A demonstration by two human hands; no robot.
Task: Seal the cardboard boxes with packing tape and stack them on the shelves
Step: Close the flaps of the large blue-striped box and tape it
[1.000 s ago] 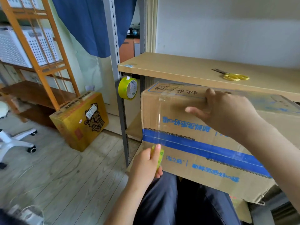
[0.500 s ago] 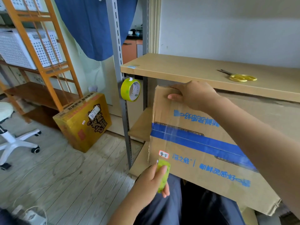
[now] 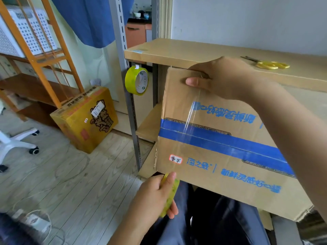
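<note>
Across the person's lap, a large brown cardboard box with a blue band and blue printing lies tilted, its far upper edge tucked just under the light wooden shelf board. At that upper left corner the right hand grips the box, thumb flat on the near face and fingers curled over the top edge. A strip of clear packing tape runs down the near face from under this hand, crossing the blue band toward the lower edge. Just below that lower edge, the left hand pinches a yellow-green roll of tape between thumb and fingers; whether the strip is joined to this roll is hard to tell, as the tape is nearly invisible there. A second yellow-green tape roll hangs on the grey slotted metal upright of the shelving. Yellow-handled scissors lie on the shelf board, beyond the right hand. On the pale wood-plank floor a yellow cardboard box with brown graphics leans against an orange wooden rack holding a white perforated basket.
</note>
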